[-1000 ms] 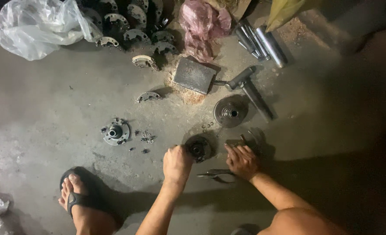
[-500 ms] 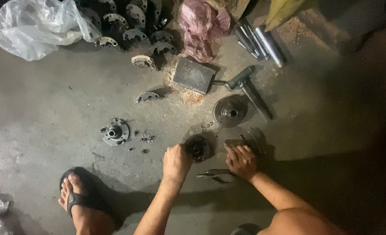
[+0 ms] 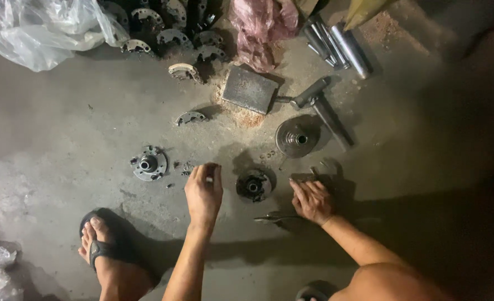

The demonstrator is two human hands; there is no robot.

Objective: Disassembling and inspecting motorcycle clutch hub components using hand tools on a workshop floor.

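Head view, looking down on a grimy concrete floor (image 3: 63, 128). Left hand (image 3: 203, 194) hovering above the floor, thumb and fingertips pinched on a small metal piece, too small to identify. Just right of it, a round toothed hub (image 3: 253, 185) lying flat. Right hand (image 3: 313, 199) resting on the floor beside that hub, fingers loosely spread, holding nothing, with pliers (image 3: 277, 218) just below. Farther left, a flanged bearing hub (image 3: 148, 164). Farther up, a metal disc (image 3: 296, 137) and a hammer (image 3: 320, 106).

Materials and finishes, floor workspace

Dull, greasy metal is seen on the hub (image 3: 253, 185) at centre; the concrete floor (image 3: 63, 122) is rough and matt; glossy crinkled plastic bag (image 3: 49, 30) upper left.
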